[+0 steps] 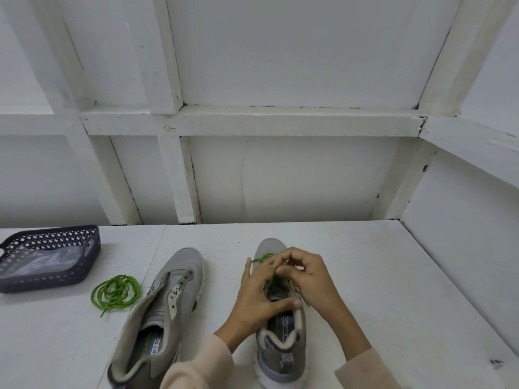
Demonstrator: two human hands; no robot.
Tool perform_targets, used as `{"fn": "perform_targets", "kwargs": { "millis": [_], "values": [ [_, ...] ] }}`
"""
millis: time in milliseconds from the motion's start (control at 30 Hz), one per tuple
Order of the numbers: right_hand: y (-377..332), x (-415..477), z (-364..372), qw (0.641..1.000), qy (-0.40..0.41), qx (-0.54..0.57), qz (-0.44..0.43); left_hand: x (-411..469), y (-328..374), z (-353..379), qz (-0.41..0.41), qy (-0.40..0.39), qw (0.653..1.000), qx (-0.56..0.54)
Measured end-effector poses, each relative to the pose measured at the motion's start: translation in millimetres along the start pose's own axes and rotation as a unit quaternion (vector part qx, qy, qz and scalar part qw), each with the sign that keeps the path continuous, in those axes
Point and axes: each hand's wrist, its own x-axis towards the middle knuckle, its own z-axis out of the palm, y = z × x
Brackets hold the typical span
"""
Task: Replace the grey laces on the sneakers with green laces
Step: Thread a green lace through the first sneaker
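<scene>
Nearest the camera: two pale sleeves (pixel 196 366) at the bottom edge, wrists reaching forward over the white table (pixel 379 276).

Around:
- Unlaced grey sneaker (pixel 168 304) on the left side, eyelets bare, tongue slack, insole print showing.
- Spare green lace (pixel 115 292) in a loose coil just beside its toe half, one end trailing toward the camera.
- Dark perforated basket (pixel 50 256) further left, near the table's back edge, something translucent inside, too blurred to name.
- White wall with timber framing (pixel 252 119) behind.

In the way: both hands over the throat of the second sneaker (pixel 280 346), hiding most of the eyelets and tongue. Only the toe tip, collar and heel on show.

Second sneaker: flat on its sole at table centre, well apart from the basket, near the unlaced one. Long axis running straight away from the camera, toe to the wall, heel tab to the person. Unlaced one roughly parallel, toe angled slightly right.

Right hand (pixel 306 276): fingers curled tight, pinching the threaded green lace (pixel 262 258) above the forward eyelets.

Left hand (pixel 258 293): thumb straight across the collar opening, index finger raised, other fingertips meeting the lace. Cannot tell whether pinching it or only touching.
</scene>
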Motion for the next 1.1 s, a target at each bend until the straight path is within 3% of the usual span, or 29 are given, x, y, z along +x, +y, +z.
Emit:
{"fn": "perform_targets", "kwargs": {
  "millis": [233, 567, 767, 933, 1000, 1100],
  "values": [
    [-65, 44, -7, 0.970, 0.017, 0.239, -0.036, -1, 2, -2, -0.017, -0.005, 0.999, -0.030],
    [-145, 98, -14, 0.873, 0.032, 0.476, -0.102, -2, 8, 0, -0.017, -0.002, 1.000, -0.021],
    [-153, 104, -5, 0.779, -0.014, 0.622, -0.080, -4, 1, -1, -0.085, 0.020, 0.995, -0.042],
    [-151, 107, -2, 0.691, -0.075, 0.714, -0.077, -6, 0, 1, -0.091, 0.004, 0.995, -0.050],
    [-150, 109, -1, 0.690, -0.084, 0.714, -0.079, -7, -1, 2, -0.091, 0.003, 0.993, -0.074],
    [-143, 111, -10, 0.758, -0.037, 0.645, -0.090, -10, -4, 1, -0.104, 0.016, 0.989, -0.101]
  ]
}}
